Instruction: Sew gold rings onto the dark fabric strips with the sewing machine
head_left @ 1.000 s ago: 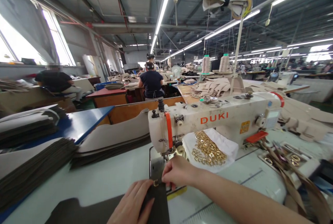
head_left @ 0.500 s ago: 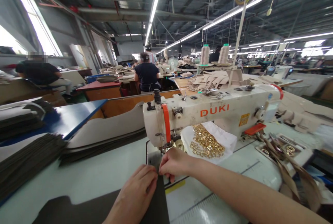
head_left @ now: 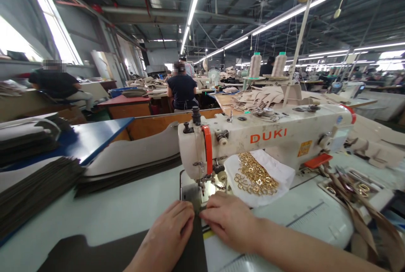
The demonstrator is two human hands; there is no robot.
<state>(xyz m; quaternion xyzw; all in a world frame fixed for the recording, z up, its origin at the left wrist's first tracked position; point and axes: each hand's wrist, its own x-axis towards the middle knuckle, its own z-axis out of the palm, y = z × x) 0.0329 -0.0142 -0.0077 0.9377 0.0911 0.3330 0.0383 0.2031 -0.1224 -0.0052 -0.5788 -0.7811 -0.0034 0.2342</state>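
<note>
A dark grey fabric panel (head_left: 104,253) lies flat on the table, running under my left hand up toward the needle area of the white sewing machine (head_left: 284,152). My left hand (head_left: 171,234) rests on the panel, fingers curled together at its upper end. Just right of it, my right hand (head_left: 230,221) is closed in a pinch by the panel's edge, in front of the presser foot (head_left: 203,189); what its fingertips hold is hidden. Many small gold metal rings (head_left: 257,179) lie on white paper (head_left: 284,175) under the machine arm.
Stacked grey panels (head_left: 133,154) lie left of the machine, with another stack (head_left: 38,192) further left. Brown straps (head_left: 357,217) hang near a tray at right. Two thread cones (head_left: 255,66) stand behind the machine. Co-workers (head_left: 182,88) sit beyond the tables.
My right hand has come down and back from the needle area, uncovering the presser foot. My left hand stays nearly in place on the panel. The view has shifted slightly.
</note>
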